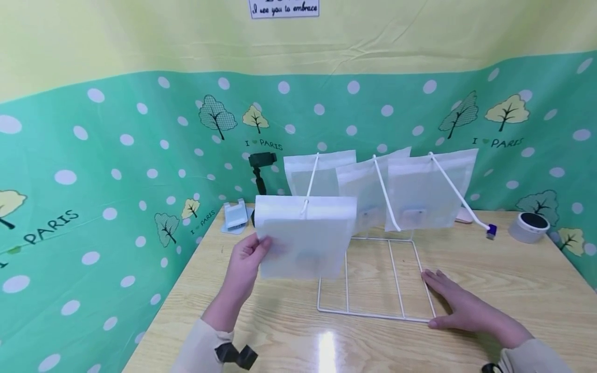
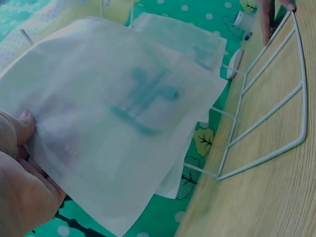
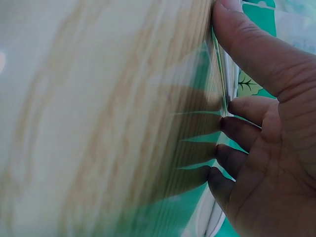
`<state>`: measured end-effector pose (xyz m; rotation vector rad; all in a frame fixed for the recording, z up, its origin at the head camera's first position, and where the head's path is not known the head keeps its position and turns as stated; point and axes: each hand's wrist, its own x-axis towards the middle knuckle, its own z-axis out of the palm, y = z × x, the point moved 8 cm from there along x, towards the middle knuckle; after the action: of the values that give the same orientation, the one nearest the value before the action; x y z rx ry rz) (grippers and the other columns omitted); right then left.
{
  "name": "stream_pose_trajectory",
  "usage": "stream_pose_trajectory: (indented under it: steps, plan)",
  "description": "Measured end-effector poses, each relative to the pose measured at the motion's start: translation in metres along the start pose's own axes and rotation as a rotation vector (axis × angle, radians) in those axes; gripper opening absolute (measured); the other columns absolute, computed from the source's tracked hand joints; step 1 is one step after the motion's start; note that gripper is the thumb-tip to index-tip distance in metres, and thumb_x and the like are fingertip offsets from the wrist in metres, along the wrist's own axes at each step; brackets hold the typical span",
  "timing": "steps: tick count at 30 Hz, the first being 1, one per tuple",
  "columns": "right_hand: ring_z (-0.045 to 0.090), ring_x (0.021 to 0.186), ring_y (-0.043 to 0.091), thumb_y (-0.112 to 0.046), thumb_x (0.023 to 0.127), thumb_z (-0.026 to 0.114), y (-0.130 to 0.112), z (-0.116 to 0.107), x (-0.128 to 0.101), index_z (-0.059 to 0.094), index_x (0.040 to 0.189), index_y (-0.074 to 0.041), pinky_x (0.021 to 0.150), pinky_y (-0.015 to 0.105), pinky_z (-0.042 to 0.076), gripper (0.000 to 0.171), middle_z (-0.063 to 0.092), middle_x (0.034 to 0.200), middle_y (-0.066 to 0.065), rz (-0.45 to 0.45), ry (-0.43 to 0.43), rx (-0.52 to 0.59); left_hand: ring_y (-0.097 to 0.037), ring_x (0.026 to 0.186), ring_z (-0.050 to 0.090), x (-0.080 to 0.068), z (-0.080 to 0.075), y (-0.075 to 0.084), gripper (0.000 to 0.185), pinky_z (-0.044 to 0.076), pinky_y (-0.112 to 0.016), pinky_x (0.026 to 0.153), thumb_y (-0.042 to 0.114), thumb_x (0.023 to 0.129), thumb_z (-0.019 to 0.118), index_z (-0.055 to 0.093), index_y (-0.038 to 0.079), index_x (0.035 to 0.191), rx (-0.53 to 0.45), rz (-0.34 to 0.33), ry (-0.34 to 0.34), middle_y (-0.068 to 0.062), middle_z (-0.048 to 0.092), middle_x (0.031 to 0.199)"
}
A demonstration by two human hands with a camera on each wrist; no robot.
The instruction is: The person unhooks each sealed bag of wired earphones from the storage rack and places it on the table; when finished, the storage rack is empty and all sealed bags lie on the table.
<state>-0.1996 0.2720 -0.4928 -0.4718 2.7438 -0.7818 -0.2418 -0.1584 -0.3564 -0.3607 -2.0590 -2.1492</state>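
Note:
In the head view, my left hand (image 1: 247, 256) pinches the left edge of a frosted, translucent white bag (image 1: 303, 248). The bag hangs at the front of a white wire rack's slanted prong. Through the film in the left wrist view, a blurred teal-and-white shape shows inside the bag (image 2: 118, 108); its kind is unclear. My right hand (image 1: 462, 308) lies on the table with fingers extended, touching the right side of the rack's wire base (image 1: 396, 280). The right wrist view has the fingertips (image 3: 217, 177) against the tabletop.
Similar bags hang behind on other prongs, including a right-hand bag (image 1: 426, 191). One prong ends in a dark blue cap (image 1: 491, 231). A white round container (image 1: 529, 228) stands at right; a light blue stand (image 1: 235, 215) and a black device on a stalk (image 1: 262, 160) are at back left.

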Motion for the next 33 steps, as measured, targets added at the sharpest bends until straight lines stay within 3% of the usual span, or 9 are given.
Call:
stream_pose_trajectory:
  steps: [7,13,17,21,24,28,30,33]
  plan:
    - [0.017,0.136,0.058,-0.057,0.068,0.078,0.002,-0.001,0.000,0.032,0.150,0.002,0.104,0.072,0.019,0.111,0.025,0.154,0.029,-0.014,0.019,-0.004,-0.016,0.097,0.068,-0.020,-0.005,0.021,0.019,0.056,-0.033,0.083,0.012,0.098,0.058,0.072,0.019,0.108,0.025,0.024,-0.010,0.002,0.073,0.105]
    - [0.018,0.136,0.058,-0.057,0.068,0.079,0.003,-0.002,0.001,0.033,0.149,0.003,0.103,0.072,0.019,0.110,0.026,0.153,0.030,-0.034,0.031,-0.006,-0.011,0.095,0.067,-0.031,-0.009,0.050,0.030,0.054,-0.028,0.082,0.003,0.098,0.054,0.073,0.025,0.104,0.011,0.151,-0.024,0.006,0.073,0.102]
    - [0.017,0.136,0.058,-0.058,0.068,0.078,0.003,-0.001,0.001,0.032,0.149,0.002,0.104,0.072,0.018,0.111,0.025,0.153,0.029,-0.026,0.026,-0.001,-0.010,0.098,0.064,-0.032,-0.027,0.067,0.030,0.053,-0.025,0.084,-0.001,0.099,0.049,0.071,0.020,0.098,-0.071,0.244,-0.007,0.005,0.072,0.104]
    - [0.018,0.136,0.058,-0.058,0.068,0.078,0.002,-0.001,0.002,0.032,0.150,0.002,0.103,0.072,0.019,0.111,0.025,0.153,0.029,-0.030,0.033,-0.012,-0.008,0.091,0.060,-0.029,-0.055,0.068,0.026,0.050,-0.022,0.083,0.000,0.101,0.046,0.069,0.012,0.096,-0.208,0.249,0.043,0.004,0.068,0.095]
    - [0.019,0.136,0.058,-0.059,0.068,0.078,0.002,-0.003,0.001,0.032,0.150,0.001,0.104,0.072,0.020,0.112,0.025,0.153,0.029,-0.030,0.043,-0.020,-0.003,0.075,0.053,-0.026,-0.078,0.053,0.023,0.045,-0.016,0.072,0.003,0.101,0.048,0.067,0.013,0.092,-0.240,0.165,0.147,0.007,0.060,0.079]
    - [0.018,0.136,0.058,-0.059,0.068,0.078,0.002,-0.003,0.001,0.032,0.150,0.002,0.104,0.072,0.019,0.111,0.025,0.153,0.029,-0.025,0.038,-0.009,-0.004,0.077,0.051,-0.024,-0.101,0.009,0.015,0.044,-0.017,0.069,0.012,0.100,0.054,0.064,0.016,0.090,-0.082,-0.059,0.265,0.010,0.058,0.081]
    - [0.018,0.136,0.058,-0.058,0.068,0.078,0.002,-0.003,0.000,0.032,0.150,0.002,0.104,0.072,0.019,0.111,0.025,0.153,0.030,-0.027,0.038,-0.004,-0.005,0.082,0.054,-0.022,-0.106,-0.019,0.011,0.046,-0.020,0.073,0.016,0.100,0.055,0.065,0.013,0.098,0.050,-0.198,0.260,0.010,0.061,0.088]
    - [0.018,0.136,0.058,-0.058,0.069,0.078,0.003,-0.003,0.000,0.032,0.149,0.002,0.104,0.072,0.019,0.110,0.025,0.153,0.030,-0.030,0.040,0.000,-0.013,0.091,0.059,-0.021,-0.105,-0.062,0.024,0.049,-0.030,0.083,0.018,0.101,0.053,0.062,0.002,0.117,0.233,-0.372,0.202,0.000,0.067,0.101]
